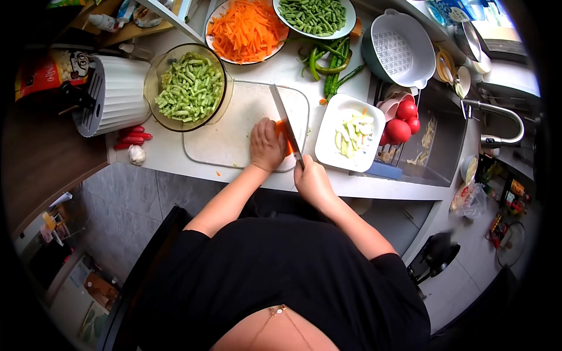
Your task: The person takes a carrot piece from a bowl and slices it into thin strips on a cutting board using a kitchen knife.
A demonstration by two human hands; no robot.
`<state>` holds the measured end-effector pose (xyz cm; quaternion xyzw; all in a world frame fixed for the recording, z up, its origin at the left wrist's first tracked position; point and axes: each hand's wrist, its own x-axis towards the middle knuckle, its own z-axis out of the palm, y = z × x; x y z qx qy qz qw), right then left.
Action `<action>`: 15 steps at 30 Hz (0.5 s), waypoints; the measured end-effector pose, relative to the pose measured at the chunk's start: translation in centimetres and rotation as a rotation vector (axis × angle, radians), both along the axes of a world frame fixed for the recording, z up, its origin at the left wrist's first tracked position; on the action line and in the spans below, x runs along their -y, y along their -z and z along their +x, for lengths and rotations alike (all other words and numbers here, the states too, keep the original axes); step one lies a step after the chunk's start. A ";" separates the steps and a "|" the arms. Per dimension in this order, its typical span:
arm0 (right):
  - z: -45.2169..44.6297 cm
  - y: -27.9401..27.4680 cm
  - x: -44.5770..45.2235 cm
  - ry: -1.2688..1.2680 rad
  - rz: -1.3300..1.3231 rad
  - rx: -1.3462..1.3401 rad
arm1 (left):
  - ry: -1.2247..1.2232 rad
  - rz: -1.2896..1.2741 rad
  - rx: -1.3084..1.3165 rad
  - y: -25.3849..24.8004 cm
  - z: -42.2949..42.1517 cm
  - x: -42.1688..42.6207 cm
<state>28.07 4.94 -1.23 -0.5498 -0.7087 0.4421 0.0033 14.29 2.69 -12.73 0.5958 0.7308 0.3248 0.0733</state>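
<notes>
The black shirt (281,263) and thin necklace (280,310) of the person lie nearest the camera, with both forearms reaching over the edge of the tabletop (351,185). The left hand (268,144) lies on the board (222,143), its grip partly closed, fingers bent over a carrot (288,146) and holding it down. The right hand (314,182) has its grip closed around the handle of a knife (283,111). The blade slants away over the board, along the right side of the carrot; whether its edge touches the board, I cannot tell.

At the board's left edge is a glass bowl (219,100) of cut green beans (187,88). Beyond the board are a plate (257,61) of orange strips (246,26) and a second plate (353,19) of green pieces (313,14). Green peppers (336,63) lie beside the second plate, towards the board. Just right of the board, a white dish (325,153) holds pale green slices (354,134).

Farther right, tomatoes (399,130) sit at the near side of the sink (445,134), and a grey basket (422,61) stands beyond them. A faucet (497,140) arches at the right. On the far left, a white ribbed container (126,88) lies on its side, with red chillies (133,138) and a garlic bulb (136,154) near it.
</notes>
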 end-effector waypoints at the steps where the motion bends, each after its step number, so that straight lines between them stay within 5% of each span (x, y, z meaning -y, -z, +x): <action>1: -0.5 0.3 -0.4 0.008 0.003 -0.002 | 0.000 0.005 -0.010 0.2 0.1 0.2; 12: 0.8 0.8 1.4 -0.022 0.043 0.047 | 0.016 -0.005 -0.141 1.7 0.0 0.3; 15: -0.8 2.1 0.1 -0.038 0.086 0.048 | -0.041 -0.033 0.010 0.8 0.3 -0.1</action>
